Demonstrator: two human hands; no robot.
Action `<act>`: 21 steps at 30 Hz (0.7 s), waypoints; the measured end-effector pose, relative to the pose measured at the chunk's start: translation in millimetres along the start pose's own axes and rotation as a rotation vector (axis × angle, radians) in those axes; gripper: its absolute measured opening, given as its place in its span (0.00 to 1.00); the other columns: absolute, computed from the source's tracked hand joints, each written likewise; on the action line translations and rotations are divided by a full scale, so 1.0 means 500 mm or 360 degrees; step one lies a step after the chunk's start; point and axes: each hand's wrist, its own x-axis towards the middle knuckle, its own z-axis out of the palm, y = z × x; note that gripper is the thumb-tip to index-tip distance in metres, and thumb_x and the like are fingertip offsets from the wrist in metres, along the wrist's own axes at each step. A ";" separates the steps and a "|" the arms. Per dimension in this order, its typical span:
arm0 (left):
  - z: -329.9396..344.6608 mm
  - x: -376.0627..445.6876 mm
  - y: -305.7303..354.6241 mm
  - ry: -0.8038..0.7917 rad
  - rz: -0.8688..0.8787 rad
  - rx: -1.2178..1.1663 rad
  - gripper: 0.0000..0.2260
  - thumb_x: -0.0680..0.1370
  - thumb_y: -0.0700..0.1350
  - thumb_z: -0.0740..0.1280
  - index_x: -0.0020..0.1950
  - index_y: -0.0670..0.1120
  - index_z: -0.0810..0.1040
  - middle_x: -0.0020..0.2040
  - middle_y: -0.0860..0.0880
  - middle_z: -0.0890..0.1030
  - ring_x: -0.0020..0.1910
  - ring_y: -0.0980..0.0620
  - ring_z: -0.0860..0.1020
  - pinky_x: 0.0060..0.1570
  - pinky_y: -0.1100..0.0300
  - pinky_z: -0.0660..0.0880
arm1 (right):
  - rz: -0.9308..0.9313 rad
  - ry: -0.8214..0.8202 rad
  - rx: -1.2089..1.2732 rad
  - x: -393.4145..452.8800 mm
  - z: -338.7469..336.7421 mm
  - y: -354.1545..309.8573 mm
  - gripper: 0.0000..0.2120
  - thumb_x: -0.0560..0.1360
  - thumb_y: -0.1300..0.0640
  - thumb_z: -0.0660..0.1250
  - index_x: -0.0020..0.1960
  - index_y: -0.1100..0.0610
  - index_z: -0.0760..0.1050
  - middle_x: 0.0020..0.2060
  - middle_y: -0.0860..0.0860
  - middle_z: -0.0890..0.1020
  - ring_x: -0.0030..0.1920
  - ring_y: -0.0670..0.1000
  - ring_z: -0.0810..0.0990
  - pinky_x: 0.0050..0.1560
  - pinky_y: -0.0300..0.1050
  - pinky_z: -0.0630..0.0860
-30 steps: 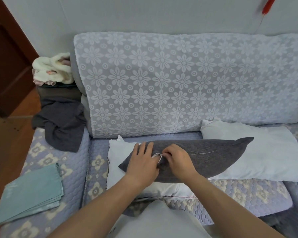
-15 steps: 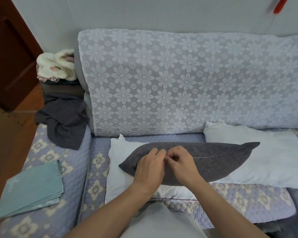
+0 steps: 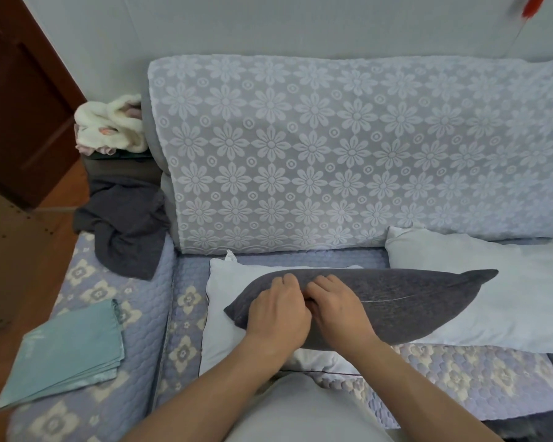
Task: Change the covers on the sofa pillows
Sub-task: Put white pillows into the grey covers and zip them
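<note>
From the head camera, the grey-covered pillow [image 3: 396, 301] lies across two bare white pillows [image 3: 492, 282] on the sofa seat [image 3: 460, 384]. The left hand [image 3: 278, 314] and right hand [image 3: 339, 314] meet on its cover, fingers curled into the fabric (exact pinch hidden). Folded teal covers [image 3: 64, 352] lie on the armrest.

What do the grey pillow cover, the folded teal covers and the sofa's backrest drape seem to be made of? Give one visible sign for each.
Grey pillow cover: apparently a matte woven fabric, with a fine heathered texture and no shine.
Folded teal covers: probably a satin-like cloth, smooth with a soft sheen and crisp edges.
Backrest drape: looks like lace or openwork textile, white flower motifs over a greyish ground.
</note>
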 end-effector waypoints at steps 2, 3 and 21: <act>-0.013 0.004 -0.008 -0.0012 -0.0101 -0.0054 0.01 0.79 0.41 0.57 0.49 0.47 0.65 0.54 0.43 0.78 0.53 0.39 0.78 0.45 0.50 0.69 | 0.0033 -0.0014 -0.0045 0.000 -0.003 -0.008 0.06 0.72 0.63 0.70 0.41 0.55 0.74 0.38 0.48 0.74 0.38 0.51 0.69 0.35 0.50 0.71; -0.022 0.005 -0.013 -0.0001 -0.0149 -0.0074 0.01 0.79 0.41 0.57 0.50 0.46 0.66 0.54 0.43 0.78 0.53 0.39 0.78 0.46 0.50 0.69 | 0.0059 -0.0007 -0.0045 0.001 -0.005 -0.009 0.07 0.72 0.62 0.71 0.41 0.55 0.73 0.38 0.49 0.74 0.38 0.52 0.70 0.35 0.49 0.71; -0.033 -0.022 -0.052 0.0694 -0.0271 -0.0388 0.10 0.79 0.40 0.65 0.39 0.48 0.69 0.41 0.53 0.72 0.43 0.50 0.71 0.42 0.54 0.68 | -0.0006 -0.0134 0.0086 0.048 -0.033 0.098 0.08 0.76 0.49 0.70 0.51 0.52 0.76 0.46 0.48 0.75 0.48 0.52 0.74 0.46 0.49 0.75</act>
